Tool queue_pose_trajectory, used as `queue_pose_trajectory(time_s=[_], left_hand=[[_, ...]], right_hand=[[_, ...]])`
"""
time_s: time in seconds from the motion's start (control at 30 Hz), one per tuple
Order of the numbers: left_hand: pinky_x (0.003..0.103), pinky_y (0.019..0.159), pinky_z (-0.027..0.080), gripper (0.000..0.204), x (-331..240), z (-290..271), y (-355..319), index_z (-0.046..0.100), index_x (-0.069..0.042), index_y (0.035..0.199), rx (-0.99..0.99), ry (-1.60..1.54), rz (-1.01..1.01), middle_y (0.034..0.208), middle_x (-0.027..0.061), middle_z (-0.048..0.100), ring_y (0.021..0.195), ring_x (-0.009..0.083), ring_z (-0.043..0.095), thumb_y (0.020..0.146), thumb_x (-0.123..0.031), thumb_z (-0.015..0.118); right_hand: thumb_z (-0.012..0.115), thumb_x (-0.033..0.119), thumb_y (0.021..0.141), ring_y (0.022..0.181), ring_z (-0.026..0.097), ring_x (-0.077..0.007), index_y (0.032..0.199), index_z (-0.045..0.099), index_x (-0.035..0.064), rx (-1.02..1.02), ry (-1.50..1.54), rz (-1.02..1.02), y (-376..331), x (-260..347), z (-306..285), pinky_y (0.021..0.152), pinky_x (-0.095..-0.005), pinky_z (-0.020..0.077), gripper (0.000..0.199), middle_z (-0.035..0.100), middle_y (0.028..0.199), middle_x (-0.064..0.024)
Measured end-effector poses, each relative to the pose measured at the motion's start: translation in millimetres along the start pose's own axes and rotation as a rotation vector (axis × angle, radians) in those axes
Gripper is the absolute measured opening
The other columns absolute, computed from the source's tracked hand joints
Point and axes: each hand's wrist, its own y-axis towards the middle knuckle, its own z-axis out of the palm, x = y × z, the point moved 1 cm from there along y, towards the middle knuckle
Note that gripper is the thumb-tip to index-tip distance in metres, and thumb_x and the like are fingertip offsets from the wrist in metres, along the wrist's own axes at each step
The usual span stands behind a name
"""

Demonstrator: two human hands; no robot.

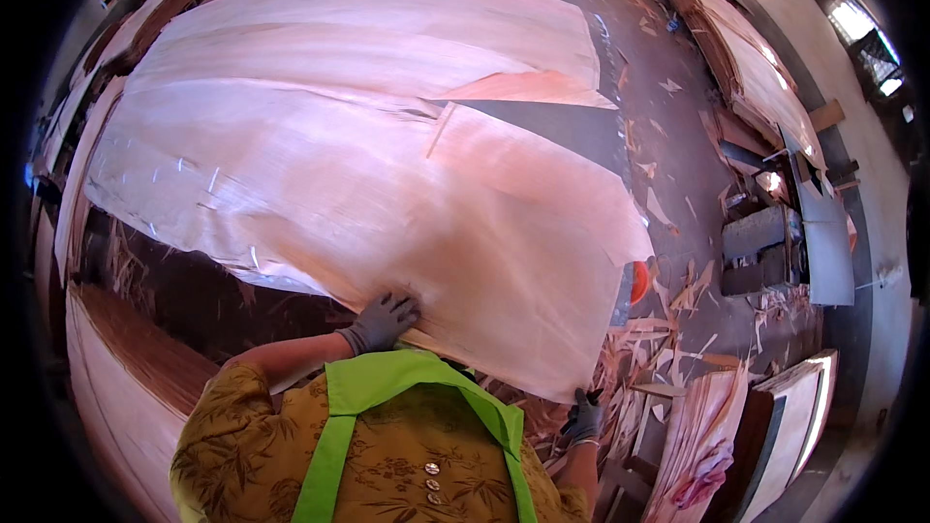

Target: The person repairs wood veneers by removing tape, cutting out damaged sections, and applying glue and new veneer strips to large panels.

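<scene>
Wide, thin sheets of pale wood veneer (pixel 320 165) lie spread in front of me, overlapping one another. Near the front edge, my left hand (pixel 381 323) in a grey glove rests on top of the nearest sheet, its fingers stretched over the wood. At that sheet's near right corner, my right hand (pixel 583 418), also gloved in grey, has its fingers closed on the edge. A gap between sheets at the right bares a dark grey surface (pixel 557 126). One torn, more orange strip of veneer (pixel 523 87) lies along this gap.
Veneer stacks stand at the left (pixel 126 358), far right (pixel 746 58) and near right (pixel 693 436). Veneer scraps (pixel 678 300) litter the floor. A red round object (pixel 639 282) shows beside the sheet. Grey blocks (pixel 760 247) and a leaning panel (pixel 823 232) stand near the right wall.
</scene>
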Motion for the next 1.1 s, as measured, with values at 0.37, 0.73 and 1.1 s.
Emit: queue_pose_trajectory(time_s=[0.37, 0.73, 1.1], left_hand=[[0.035, 0.077, 0.049, 0.038, 14, -35, -22, 0.062, -0.012, 0.106, 0.107, -0.607, -0.432, 0.098, 0.0088, 0.065, 0.088, 0.0262, 0.063, 0.083, -0.042, 0.061], [0.034, 0.057, 0.051, 0.042, 96, 71, -70, 0.057, -0.011, 0.090, -0.227, -2.063, -1.546, 0.078, 0.0057, 0.062, 0.074, 0.0212, 0.064, 0.085, -0.053, 0.054], [0.026, 0.044, 0.045, 0.024, 92, 72, -77, 0.057, -0.019, 0.087, -0.204, -1.871, -1.544, 0.068, -0.0004, 0.062, 0.055, 0.0112, 0.058, 0.089, -0.042, 0.053]], right_hand=[[0.061, 0.028, 0.085, 0.054, 0.046, -0.0125, 0.088, 0.062, 0.0012, -0.214, -0.125, -0.131, 39, 19, 12, 0.050, -0.0289, 0.0381, 0.027, 0.058, 0.073, -0.0024], [0.064, 0.026, 0.086, 0.037, 0.043, -0.0124, 0.120, 0.049, 0.0147, 0.186, 0.206, -0.087, 92, 54, 112, 0.035, -0.0257, 0.0345, 0.039, 0.066, 0.077, -0.0087], [0.063, 0.024, 0.087, 0.038, 0.043, -0.0092, 0.083, 0.060, 0.0096, 0.107, 0.082, -0.057, 73, 66, 120, 0.035, -0.0236, 0.0312, 0.015, 0.059, 0.060, -0.0029]])
